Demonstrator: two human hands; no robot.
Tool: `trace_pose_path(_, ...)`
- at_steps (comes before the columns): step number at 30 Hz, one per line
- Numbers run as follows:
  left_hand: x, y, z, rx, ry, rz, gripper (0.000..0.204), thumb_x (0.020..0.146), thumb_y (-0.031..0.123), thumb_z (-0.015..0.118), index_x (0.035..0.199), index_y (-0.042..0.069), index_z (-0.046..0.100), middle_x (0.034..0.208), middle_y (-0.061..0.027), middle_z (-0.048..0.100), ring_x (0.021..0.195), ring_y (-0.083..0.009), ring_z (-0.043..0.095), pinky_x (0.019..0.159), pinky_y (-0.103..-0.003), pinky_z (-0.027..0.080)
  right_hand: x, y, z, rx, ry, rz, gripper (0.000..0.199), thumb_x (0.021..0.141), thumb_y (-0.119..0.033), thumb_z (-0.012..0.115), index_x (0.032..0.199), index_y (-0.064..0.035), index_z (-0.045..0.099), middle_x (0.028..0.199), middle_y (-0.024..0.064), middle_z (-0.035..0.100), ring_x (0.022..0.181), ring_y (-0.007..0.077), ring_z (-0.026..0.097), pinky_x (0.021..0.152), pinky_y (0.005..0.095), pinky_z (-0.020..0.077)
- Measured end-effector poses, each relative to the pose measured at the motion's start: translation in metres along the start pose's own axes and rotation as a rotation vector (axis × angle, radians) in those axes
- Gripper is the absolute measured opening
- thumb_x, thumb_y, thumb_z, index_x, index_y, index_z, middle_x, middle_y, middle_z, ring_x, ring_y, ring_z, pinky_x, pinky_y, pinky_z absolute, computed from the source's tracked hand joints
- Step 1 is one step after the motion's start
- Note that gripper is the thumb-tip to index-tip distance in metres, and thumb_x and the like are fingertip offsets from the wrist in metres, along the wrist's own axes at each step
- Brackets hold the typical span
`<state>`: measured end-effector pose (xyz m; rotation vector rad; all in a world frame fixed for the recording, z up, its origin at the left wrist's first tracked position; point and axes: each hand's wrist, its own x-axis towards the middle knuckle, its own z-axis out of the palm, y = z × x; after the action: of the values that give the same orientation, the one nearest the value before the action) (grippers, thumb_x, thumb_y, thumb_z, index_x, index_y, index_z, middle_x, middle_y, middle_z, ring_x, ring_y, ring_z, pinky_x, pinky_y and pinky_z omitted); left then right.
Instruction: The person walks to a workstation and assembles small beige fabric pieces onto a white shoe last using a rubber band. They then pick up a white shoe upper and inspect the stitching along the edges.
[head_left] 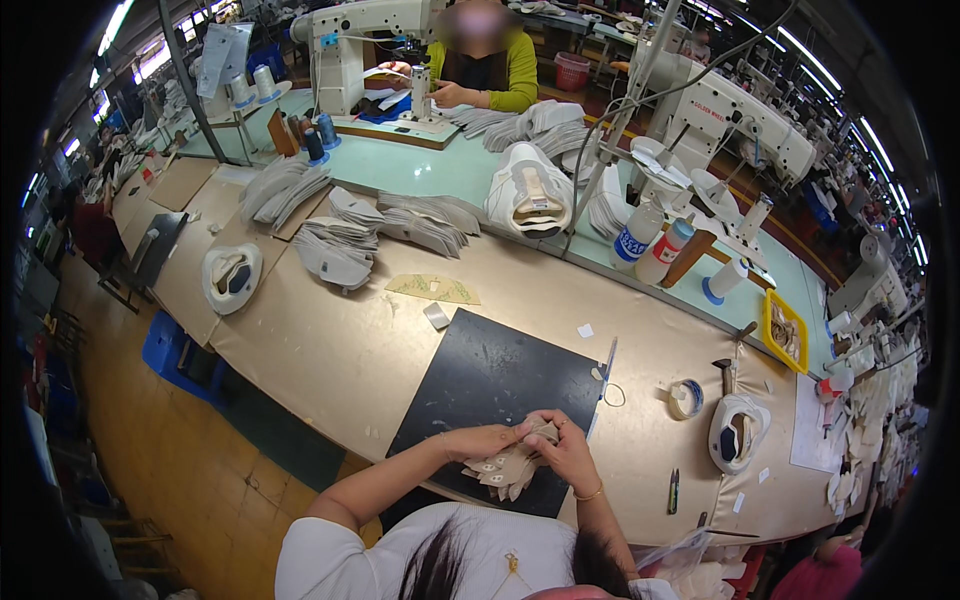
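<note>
Close to my body, both my hands meet over a fanned stack of beige shoe-part pieces [505,472], flat cut shapes with some small holes. My left hand [492,440] grips the stack's upper left side, its fingers closed over the top. From the other side, my right hand [566,452] pinches the upper end of the pieces between thumb and fingers. The stack is held over the near part of a black mat [490,365] on the tan table. My fingers partly hide the top of the stack.
Right of the mat are a tape roll [685,398], a hammer [723,376], snips [674,492] and a shoe upper [740,432]. Beyond it lie a patterned template [432,289] and stacked grey pieces [337,250]. Across a green bench, a person works at a sewing machine [345,65].
</note>
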<state>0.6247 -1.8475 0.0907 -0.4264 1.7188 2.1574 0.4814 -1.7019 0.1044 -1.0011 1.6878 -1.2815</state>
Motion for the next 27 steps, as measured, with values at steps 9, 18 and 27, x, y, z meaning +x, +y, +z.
trace_pose_path(9, 0.007, -0.013, 0.009, -0.564, 0.117, -0.099, 0.065, 0.103, 0.057, 0.036, 0.127, 0.0, 0.056, 0.112, -0.0121, 0.065, 0.096, -0.0145, 0.065, 0.085, -0.031, 0.055, -0.004, -0.016, -0.002, -0.197, 0.118, -0.168, 0.035, 0.077, -0.024, 0.083, 0.099, -0.0016, 0.066, 0.09, 0.0094, 0.064, 0.082, 0.0234, 0.063, 0.074, 0.0319, 0.0499)
trace_pose_path(18, 0.012, -0.021, 0.014, -0.764, 0.144, -0.043, 0.044, 0.105, 0.037, 0.047, 0.126, -0.001, 0.058, 0.113, -0.0108, 0.065, 0.098, -0.0157, 0.067, 0.086, -0.033, 0.057, -0.005, -0.014, -0.008, -0.285, 0.106, -0.337, 0.036, 0.069, -0.023, 0.087, 0.093, -0.0036, 0.068, 0.087, 0.0085, 0.065, 0.081, 0.0255, 0.063, 0.072, 0.0336, 0.0503)
trace_pose_path(27, 0.02, -0.021, 0.022, -0.873, 0.172, 0.097, 0.047, 0.106, 0.038, 0.042, 0.129, 0.0, 0.058, 0.119, -0.012, 0.064, 0.103, -0.0173, 0.065, 0.093, -0.033, 0.054, -0.003, -0.019, -0.014, -0.372, 0.142, -0.515, 0.038, 0.066, -0.02, 0.09, 0.091, -0.0029, 0.067, 0.087, 0.0082, 0.065, 0.077, 0.0222, 0.063, 0.069, 0.031, 0.0512)
